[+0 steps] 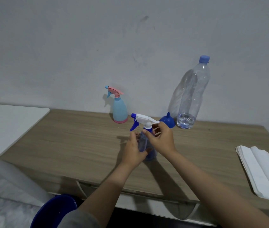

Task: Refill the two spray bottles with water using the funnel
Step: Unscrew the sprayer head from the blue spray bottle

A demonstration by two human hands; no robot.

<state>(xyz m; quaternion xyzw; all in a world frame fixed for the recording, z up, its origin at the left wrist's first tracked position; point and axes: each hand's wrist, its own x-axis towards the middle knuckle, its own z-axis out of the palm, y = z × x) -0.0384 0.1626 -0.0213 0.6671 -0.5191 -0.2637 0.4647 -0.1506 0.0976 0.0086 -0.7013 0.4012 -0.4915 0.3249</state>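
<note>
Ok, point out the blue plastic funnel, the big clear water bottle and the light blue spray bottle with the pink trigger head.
Blue plastic funnel (167, 121): head view, on its upturned cone.
Big clear water bottle (192, 94): head view, mid-body.
Light blue spray bottle with the pink trigger head (120, 109): head view, on its body.

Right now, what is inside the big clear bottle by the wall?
The big clear bottle holds a shallow layer of water at its base and is otherwise empty. Its blue cap is on.

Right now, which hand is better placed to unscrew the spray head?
Probably the right hand: its fingers already sit at the blue spray bottle collar, while the left hand steadies the body.
</note>
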